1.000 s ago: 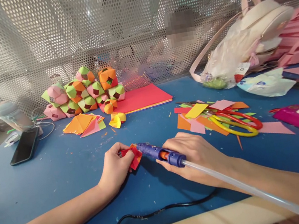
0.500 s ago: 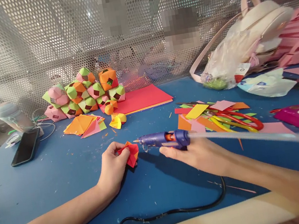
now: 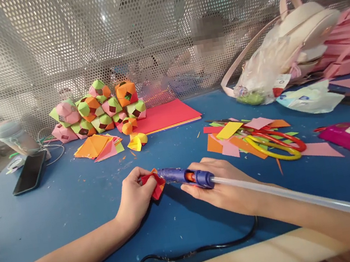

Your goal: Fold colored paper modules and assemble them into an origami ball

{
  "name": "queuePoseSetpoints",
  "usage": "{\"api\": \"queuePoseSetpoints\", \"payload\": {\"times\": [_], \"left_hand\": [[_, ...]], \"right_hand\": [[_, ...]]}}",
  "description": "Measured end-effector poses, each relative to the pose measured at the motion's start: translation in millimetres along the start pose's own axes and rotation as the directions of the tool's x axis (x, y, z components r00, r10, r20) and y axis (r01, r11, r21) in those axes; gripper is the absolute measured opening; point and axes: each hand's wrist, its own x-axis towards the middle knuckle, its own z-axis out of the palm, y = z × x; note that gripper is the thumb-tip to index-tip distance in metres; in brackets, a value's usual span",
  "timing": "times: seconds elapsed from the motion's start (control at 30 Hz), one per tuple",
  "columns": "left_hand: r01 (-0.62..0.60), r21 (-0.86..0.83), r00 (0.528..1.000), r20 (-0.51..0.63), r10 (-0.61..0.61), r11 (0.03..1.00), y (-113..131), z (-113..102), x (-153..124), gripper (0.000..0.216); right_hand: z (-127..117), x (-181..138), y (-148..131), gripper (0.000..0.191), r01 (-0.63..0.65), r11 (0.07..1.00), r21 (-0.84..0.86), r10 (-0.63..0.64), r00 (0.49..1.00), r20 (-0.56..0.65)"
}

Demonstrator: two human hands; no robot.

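Note:
A small folded red and orange paper piece [image 3: 157,186] is pinched between the thumb and fingers of my left hand [image 3: 136,194]. My right hand [image 3: 219,186] is wrapped round a blue hot glue gun [image 3: 176,175], whose nozzle meets the paper's upper right edge; the tip itself is hidden there. A long clear glue stick [image 3: 294,200] sticks out of the gun's back end and runs over my right forearm. The gun's black cord [image 3: 201,249] curves across the blue table [image 3: 84,213] below my hands.
Folded paper balls [image 3: 101,112] are stacked at the back left, near red paper sheets [image 3: 172,112] and loose squares [image 3: 95,147]. A phone [image 3: 30,173] and cup [image 3: 17,137] stand left. Scissors [image 3: 284,144] lie on paper scraps; a magenta power strip [image 3: 347,138] and bag [image 3: 310,19] are right.
The glue gun has moved left and slightly down, closing the gap to the red paper. Its glue stick now slopes more steeply downward. My left hand has barely shifted, keeping its pinch.

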Motion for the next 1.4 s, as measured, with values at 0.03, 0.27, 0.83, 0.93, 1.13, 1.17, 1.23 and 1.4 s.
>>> {"api": "queuePoseSetpoints", "payload": {"times": [0.03,0.27,0.83,0.93,1.13,1.17,1.23,1.4], "left_hand": [[0.0,0.006,1.0,-0.004,0.0,1.0,0,0,0,0.01],[0.009,0.021,1.0,-0.002,-0.008,1.0,0,0,0,0.009],[0.123,-0.327,0.991,0.091,-0.098,0.937,0,-2,1,0.017],[0.103,-0.268,0.993,0.077,-0.085,0.958,1,-2,0,0.017],[0.098,-0.284,0.994,0.082,-0.077,0.954,1,-2,-3,0.019],[0.107,-0.299,0.993,0.088,-0.084,0.948,1,-2,-4,0.02],[0.119,-0.319,0.991,0.097,-0.092,0.94,2,-1,-5,0.02],[0.115,-0.29,0.99,0.108,-0.086,0.95,7,0,-8,0.019]], "right_hand": [[0,0,1,0.022,0.013,1.0,-0.012,-0.013,1.0,-0.012],[0,0,1,0.023,0.02,1.0,-0.022,-0.02,0.999,-0.028],[-4,11,20,0.035,-0.377,0.885,0.272,0.371,0.925,0.075],[10,17,30,0.035,-0.38,0.916,0.129,0.379,0.925,0.036],[3,19,38,0.042,-0.306,0.935,-0.181,0.328,0.938,0.108],[-5,16,37,0.042,-0.29,0.925,-0.244,0.322,0.941,0.103],[-19,9,33,0.044,-0.294,0.892,-0.344,0.343,0.935,0.088],[-30,0,7,0.037,-0.256,0.964,-0.079,0.265,0.95,0.162]]}}
